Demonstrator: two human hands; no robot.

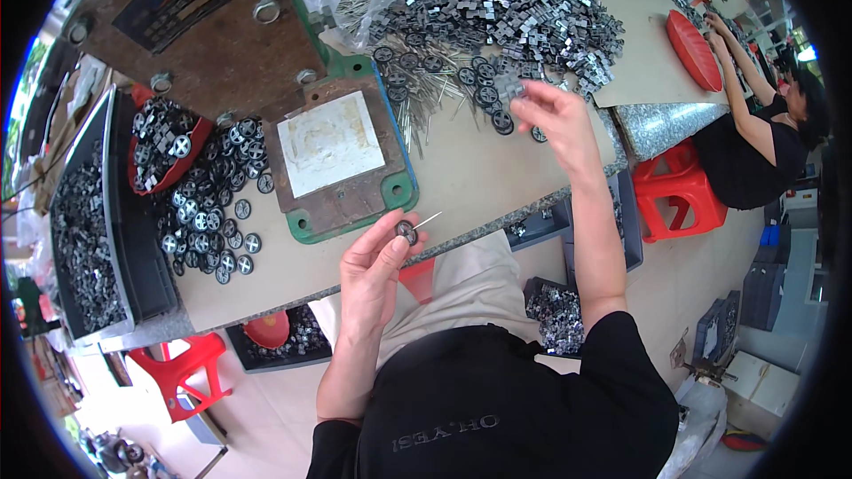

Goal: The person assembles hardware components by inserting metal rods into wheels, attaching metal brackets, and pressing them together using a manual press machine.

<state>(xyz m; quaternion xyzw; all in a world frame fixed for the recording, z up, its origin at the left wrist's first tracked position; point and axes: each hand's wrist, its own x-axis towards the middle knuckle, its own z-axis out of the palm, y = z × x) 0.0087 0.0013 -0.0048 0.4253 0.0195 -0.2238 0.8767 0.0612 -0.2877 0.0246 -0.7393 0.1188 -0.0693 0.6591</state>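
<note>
My left hand (377, 257) pinches a small black toy wheel (406, 231) between thumb and fingers, just off the table's front edge. A thin metal axle (429, 220) sticks out from the wheel toward the upper right. My right hand (561, 124) is raised over the table with its thumb and fingers drawn together. A blurred small grey piece (508, 87) shows at its fingertips, beside the big heap of grey plastic parts (515, 13). Black wheels (486, 93) and loose metal axles (424, 111) lie to the left of that hand.
A green press (399, 188) with a white plate (333, 144) stands at centre left. Left of it lie silver-spoked wheels (206, 213), a red bowl (191, 168) of parts and a black bin (146, 275). At right, another person (763, 142) works near a red basket (692, 51).
</note>
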